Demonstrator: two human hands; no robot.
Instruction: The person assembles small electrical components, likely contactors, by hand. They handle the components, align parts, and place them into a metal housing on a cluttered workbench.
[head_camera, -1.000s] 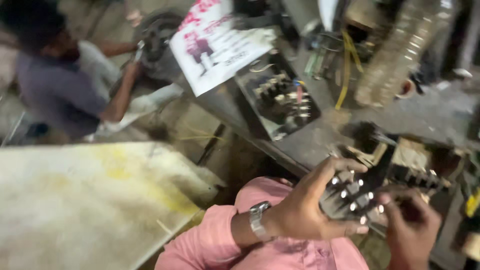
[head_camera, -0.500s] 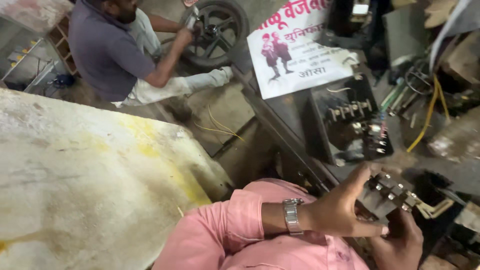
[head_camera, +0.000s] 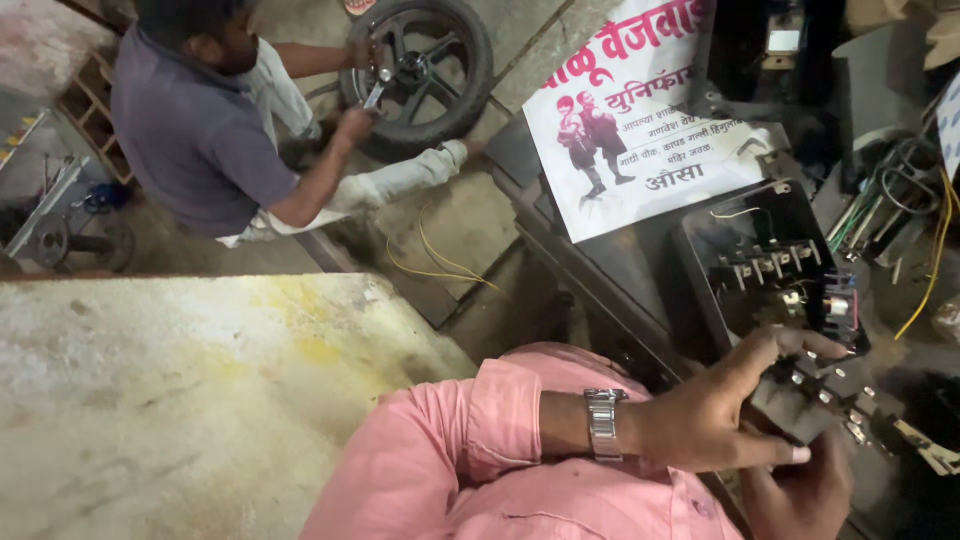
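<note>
My left hand (head_camera: 715, 420) and right hand (head_camera: 800, 492) both grasp a black terminal block (head_camera: 815, 395); above them lies a white rectangular poster (head_camera: 650, 110), red-lettered.

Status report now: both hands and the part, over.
Left hand grips dark electrical terminal block with metal screws. Right hand supports below. Open black switch box close behind.
</note>
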